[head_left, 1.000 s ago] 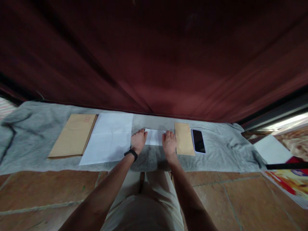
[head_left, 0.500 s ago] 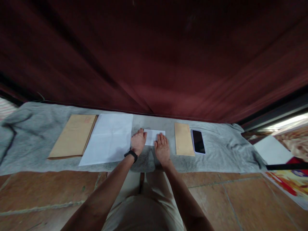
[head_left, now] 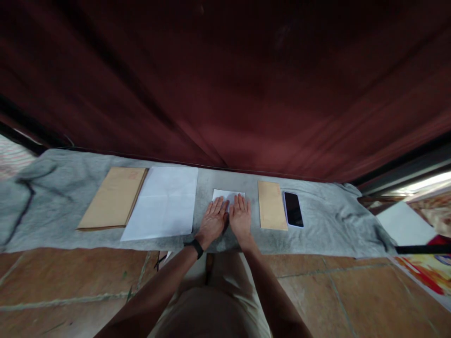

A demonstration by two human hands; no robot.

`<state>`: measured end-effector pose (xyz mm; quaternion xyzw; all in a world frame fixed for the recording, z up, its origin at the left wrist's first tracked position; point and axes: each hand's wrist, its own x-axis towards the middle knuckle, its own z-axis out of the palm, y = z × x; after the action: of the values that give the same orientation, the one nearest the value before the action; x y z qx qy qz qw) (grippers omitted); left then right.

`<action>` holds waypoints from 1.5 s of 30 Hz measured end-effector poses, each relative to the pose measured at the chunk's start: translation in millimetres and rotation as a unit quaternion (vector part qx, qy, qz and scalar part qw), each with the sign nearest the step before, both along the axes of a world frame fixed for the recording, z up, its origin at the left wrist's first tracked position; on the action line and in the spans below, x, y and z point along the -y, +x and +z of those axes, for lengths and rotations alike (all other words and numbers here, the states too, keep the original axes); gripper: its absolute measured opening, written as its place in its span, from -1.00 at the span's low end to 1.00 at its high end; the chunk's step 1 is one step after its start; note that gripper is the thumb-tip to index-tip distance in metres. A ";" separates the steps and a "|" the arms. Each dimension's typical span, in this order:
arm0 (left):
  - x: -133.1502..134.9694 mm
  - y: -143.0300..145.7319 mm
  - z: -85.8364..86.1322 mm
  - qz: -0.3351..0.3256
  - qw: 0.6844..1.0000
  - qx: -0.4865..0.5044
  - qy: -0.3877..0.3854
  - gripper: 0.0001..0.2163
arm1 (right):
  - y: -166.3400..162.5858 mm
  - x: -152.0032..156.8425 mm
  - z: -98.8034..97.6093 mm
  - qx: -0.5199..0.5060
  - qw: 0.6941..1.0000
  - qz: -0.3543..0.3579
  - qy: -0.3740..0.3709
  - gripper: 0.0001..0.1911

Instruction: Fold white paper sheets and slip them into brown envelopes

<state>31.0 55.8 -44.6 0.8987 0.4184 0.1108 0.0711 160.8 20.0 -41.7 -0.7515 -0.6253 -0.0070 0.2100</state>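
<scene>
A creased dark-red backdrop rises behind a narrow table draped in soft, rumpled gray cloth, where a broad white sheet lies beside flat, rectangular tan envelopes and, across the cloth, a slim tan envelope. The left hand and right hand rest side by side, palms down, fingers extended, grasping nothing. A glossy-screened phone lies just beside the slim envelope. Both hands partly cover the small folded white paper between sheet and slim envelope; half a second earlier, the left hand was at its left edge.
</scene>
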 end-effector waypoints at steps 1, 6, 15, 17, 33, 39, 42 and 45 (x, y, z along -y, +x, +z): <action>-0.7 -0.4 -0.4 -0.006 1.000 -0.003 0.001 -0.49 | -2.9 -3.2 1.2 -0.005 1.000 0.014 0.007 -0.49; 0.2 -2.2 -3.1 -0.020 1.000 -0.007 0.012 -0.44 | -10.6 -11.2 -2.2 0.001 0.997 0.073 -0.002 -0.49; -16.5 6.4 -7.4 0.075 0.997 0.007 0.016 -0.45 | 12.3 4.7 -19.2 0.043 0.999 -0.027 0.007 -0.43; -27.5 8.3 -7.7 0.079 0.997 0.003 0.018 -0.44 | 11.1 4.8 -20.9 0.043 0.998 -0.040 0.018 -0.41; -40.9 5.5 -15.0 0.069 0.996 0.016 0.048 -0.39 | 20.8 -5.7 -20.4 0.047 0.996 -0.070 -0.006 -0.45; -39.6 5.1 -13.0 0.067 0.996 0.023 0.047 -0.39 | 20.8 -5.9 -17.1 0.034 0.997 -0.067 -0.013 -0.44; -38.2 5.0 -10.1 0.068 0.997 0.021 0.041 -0.39 | 20.2 -6.1 -13.7 0.028 0.997 -0.068 0.002 -0.45; -37.6 4.9 -8.7 0.065 0.997 0.021 0.039 -0.40 | 14.9 -2.9 -13.7 0.030 0.997 -0.071 0.024 -0.45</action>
<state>35.9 93.4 -53.2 0.8690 0.4701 0.1502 0.0373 175.6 22.9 -55.4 -0.7885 -0.5757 -0.0596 0.2082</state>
